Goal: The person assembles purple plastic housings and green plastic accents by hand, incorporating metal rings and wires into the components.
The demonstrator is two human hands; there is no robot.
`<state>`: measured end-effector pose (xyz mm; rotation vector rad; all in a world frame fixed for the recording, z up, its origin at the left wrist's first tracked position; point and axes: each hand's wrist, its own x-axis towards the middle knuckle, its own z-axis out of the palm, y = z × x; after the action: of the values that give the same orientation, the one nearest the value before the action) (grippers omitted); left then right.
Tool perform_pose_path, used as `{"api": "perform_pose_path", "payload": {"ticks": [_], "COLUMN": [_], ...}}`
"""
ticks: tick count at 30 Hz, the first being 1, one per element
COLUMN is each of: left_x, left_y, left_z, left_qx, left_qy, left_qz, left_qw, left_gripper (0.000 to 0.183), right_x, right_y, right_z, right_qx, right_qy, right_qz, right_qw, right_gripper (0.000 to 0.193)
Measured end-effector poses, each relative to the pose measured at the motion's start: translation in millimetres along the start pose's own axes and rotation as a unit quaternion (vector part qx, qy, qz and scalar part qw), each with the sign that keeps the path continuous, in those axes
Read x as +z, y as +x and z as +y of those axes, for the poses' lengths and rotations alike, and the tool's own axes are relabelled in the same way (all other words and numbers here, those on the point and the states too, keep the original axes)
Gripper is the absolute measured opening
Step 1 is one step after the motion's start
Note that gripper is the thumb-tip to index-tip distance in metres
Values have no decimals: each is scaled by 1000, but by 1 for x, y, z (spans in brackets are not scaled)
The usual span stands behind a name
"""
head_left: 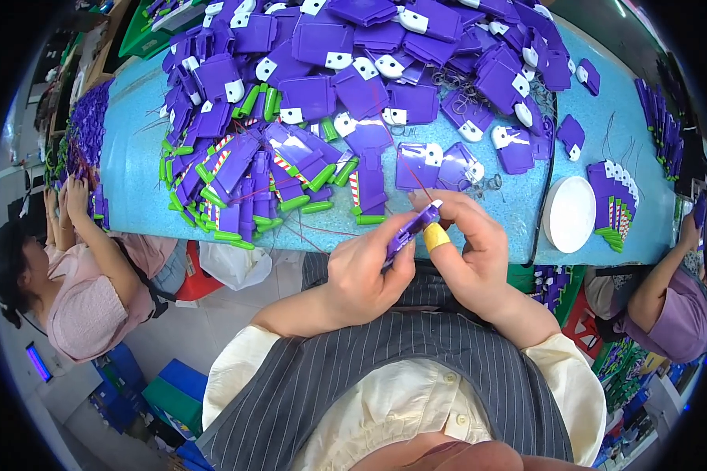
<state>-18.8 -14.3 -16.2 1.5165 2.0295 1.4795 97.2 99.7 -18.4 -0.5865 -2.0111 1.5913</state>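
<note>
Just in front of my chest, at the near edge of the blue table (306, 230), I hold a small purple plastic part (401, 238) with a white end. My left hand (367, 271) pinches its lower side between thumb and fingers. My right hand (473, 245), with yellow tape round the thumb, closes on its upper end by the white tip. A thin red wire (411, 169) runs up from this end. Beyond my hands lie purple panels with white corners (419, 165) and several small metal springs (489, 183). The part's far side is hidden by my fingers.
A heap of purple panels (322, 35) covers the far table; purple pieces with green ends (236, 169) pile up at left. A white round dish (569, 214), fanned finished-looking pieces (615, 200) and a black cable (547, 184) are at right. People sit left (90, 290) and right (668, 310).
</note>
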Motion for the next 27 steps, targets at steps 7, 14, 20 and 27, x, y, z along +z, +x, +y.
{"api": "perform_pose_path", "payload": {"ticks": [7, 14, 20, 27], "left_x": [-1, -21, -30, -34], "left_y": [-5, -11, 8, 37], "left_z": [-4, -19, -17, -13], "left_qx": [-236, -265, -304, -412], "left_qy": [-368, -511, -532, -617], "left_qz": [-52, -30, -3, -109], "left_qw": [898, 817, 790, 661], "left_gripper": [30, 35, 35, 33], "right_x": [8, -7, 6, -25], "right_y": [2, 71, 80, 17], "right_z": [-2, -8, 7, 8], "right_qx": [26, -11, -94, -351], "right_qy": [-28, -262, -438, -422], "right_qz": [26, 33, 68, 55], "right_qw": [999, 965, 891, 834], "right_gripper": [24, 18, 23, 31]}}
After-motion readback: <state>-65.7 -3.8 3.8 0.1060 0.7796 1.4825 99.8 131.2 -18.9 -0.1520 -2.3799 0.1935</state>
